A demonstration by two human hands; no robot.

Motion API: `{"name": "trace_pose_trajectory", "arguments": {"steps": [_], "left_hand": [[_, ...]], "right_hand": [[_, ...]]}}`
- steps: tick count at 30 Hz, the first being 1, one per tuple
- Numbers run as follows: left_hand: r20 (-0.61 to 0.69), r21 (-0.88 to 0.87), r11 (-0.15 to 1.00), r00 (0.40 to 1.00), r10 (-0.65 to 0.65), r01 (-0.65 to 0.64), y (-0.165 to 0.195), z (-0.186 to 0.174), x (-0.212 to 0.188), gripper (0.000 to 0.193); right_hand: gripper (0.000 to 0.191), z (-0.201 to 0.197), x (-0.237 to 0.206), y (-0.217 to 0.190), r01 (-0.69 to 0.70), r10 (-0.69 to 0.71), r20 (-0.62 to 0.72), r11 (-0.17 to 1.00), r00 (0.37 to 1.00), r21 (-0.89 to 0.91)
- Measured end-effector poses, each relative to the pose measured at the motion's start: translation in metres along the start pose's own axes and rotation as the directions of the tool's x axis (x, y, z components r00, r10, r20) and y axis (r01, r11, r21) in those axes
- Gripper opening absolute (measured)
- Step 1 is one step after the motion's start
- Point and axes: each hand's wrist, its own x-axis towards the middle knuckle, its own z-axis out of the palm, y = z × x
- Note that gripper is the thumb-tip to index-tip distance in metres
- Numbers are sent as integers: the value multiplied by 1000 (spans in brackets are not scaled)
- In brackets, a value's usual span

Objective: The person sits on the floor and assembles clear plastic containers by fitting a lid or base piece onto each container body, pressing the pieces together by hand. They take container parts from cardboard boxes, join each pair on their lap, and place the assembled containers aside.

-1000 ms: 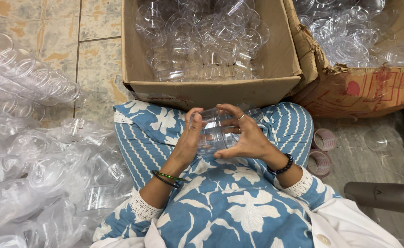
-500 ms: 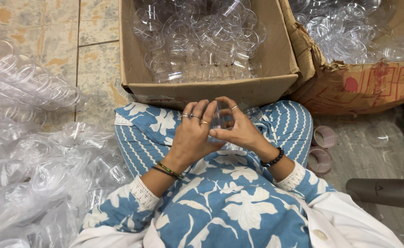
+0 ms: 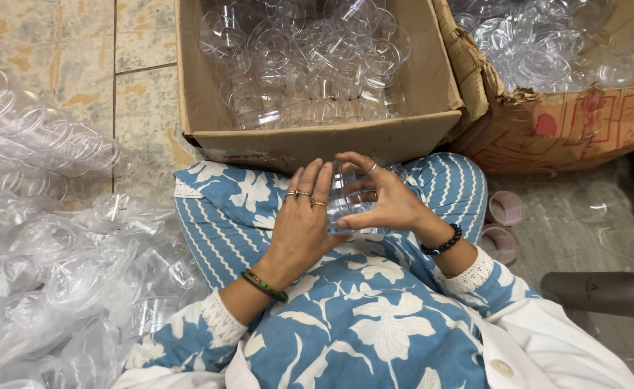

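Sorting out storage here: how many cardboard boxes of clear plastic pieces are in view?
2. A plain brown box sits straight ahead of the knees, full of clear cups. A printed box stands to its right, torn at the corner and partly cut off by the frame; others may lie outside the view.

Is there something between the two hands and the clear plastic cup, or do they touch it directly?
Nothing visible stands between them. The left hand presses flat against one side of the clear plastic cup, and the right hand grips the other side, over the lap. The open cardboard box of clear cups lies just beyond.
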Motion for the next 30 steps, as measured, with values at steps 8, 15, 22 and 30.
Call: {"name": "trace_pose_trajectory", "arguments": {"steps": [8,15,22,30], "left_hand": [[15,-4,998,998,57,-57,-10,0,-1,102],[118,-112,991,991,-56,69,-12,-5,11,103],[344,-157,968,930,-133,197,-22,-23,22,123],[122,-12,999,992,-35,37,-13,-9,0,107]], "right_hand": [[108,4,-1,3,-22,23,-47,999,999,34],[110,6,0,6,-130,127,-80,990,989,-45],[114,-5,-3,6,16,-11,67,997,998,-76],[108,11,3,6,-87,90,-32,994,995,73]]}}
